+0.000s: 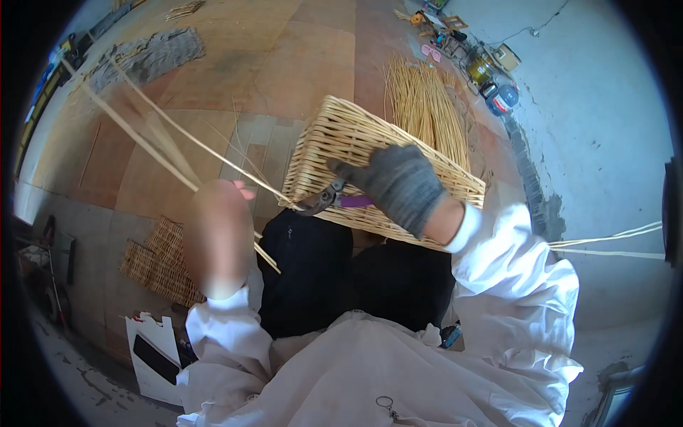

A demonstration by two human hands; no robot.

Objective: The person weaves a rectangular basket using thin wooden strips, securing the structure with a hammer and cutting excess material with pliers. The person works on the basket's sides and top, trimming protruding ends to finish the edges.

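A rectangular wicker basket (334,142) rests tilted across my lap, its woven side facing up. My right hand (405,185), in a grey knitted glove, is closed round pruning shears (356,201) with a purple handle. Their curved blades are at the basket's near left corner, where a long pale wicker rod (213,153) runs out to the upper left. Off to the basket's left, my bare left hand (219,235) is smeared by motion. It is closed round several wicker rods (135,139), whose short ends stick out beside my knee.
A large bundle of wicker rods (427,107) lies beyond the basket. Woven wicker panels (162,260) lie on the floor at left, near a dark phone-like slab (155,359) on white card. A water jug (502,99) and clutter line the right wall. Grey cloth (153,57) lies far left.
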